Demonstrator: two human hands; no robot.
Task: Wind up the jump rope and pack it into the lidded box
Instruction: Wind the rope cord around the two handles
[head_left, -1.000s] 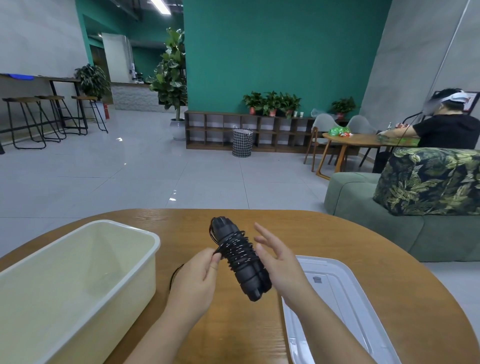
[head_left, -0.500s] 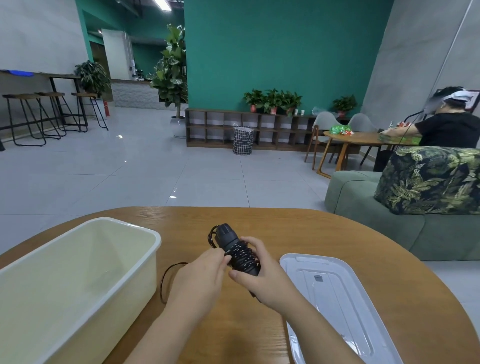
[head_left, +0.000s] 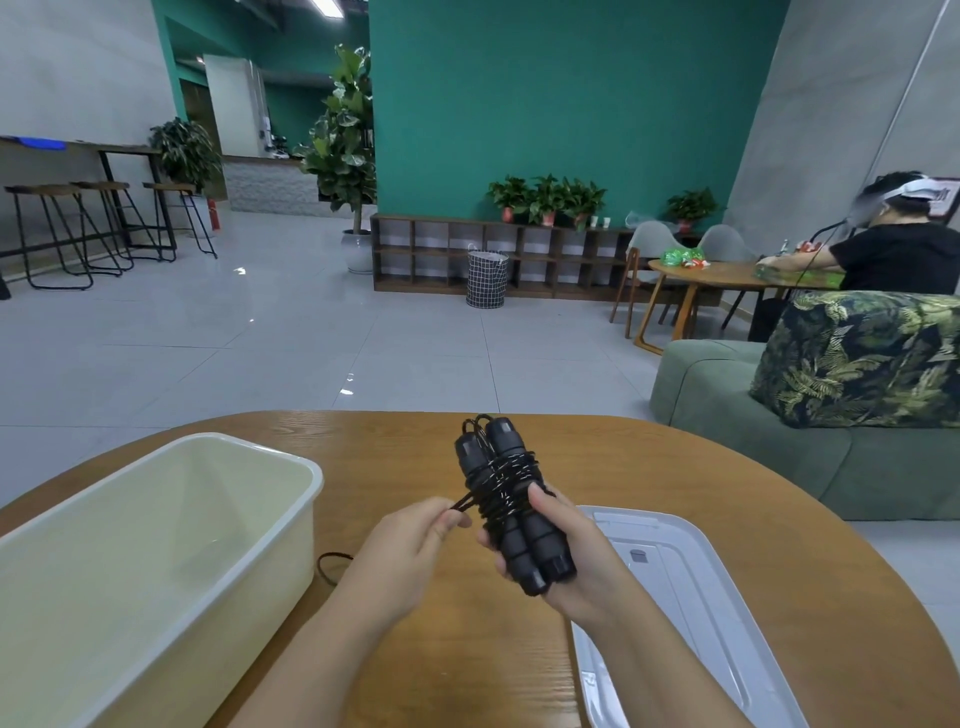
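Teal walls and a grey tiled floor lie behind a rounded wooden desk (head_left: 415, 457) that carries the things. Above its middle the right hand (head_left: 563, 551) grips the jump rope (head_left: 511, 499): two black handles laid side by side, pointing up and away from the person and tilted slightly left. Both handles have ridged, padded-looking lower sections and smoother caps at the far end. Thin black cord, with small pale flecks, is wound in many tight turns around the middle of the pair, binding them into one bundle, and a small loop of cord arches over the far caps. The right fingers curl round the lower half of the bundle, thumb on the near side just below the windings.

A short stretch of cord runs left from the windings to the left hand (head_left: 410, 545), whose thumb and curled fingers pinch it taut just beside the handles. More cord shows as a dark loop lying on the desk below the left hand, near the box.

An open cream plastic box (head_left: 249, 561) stands on the left part of the desk. Its clear lid (head_left: 691, 587) lies flat on the right part, partly under the right wrist, well apart from the box.
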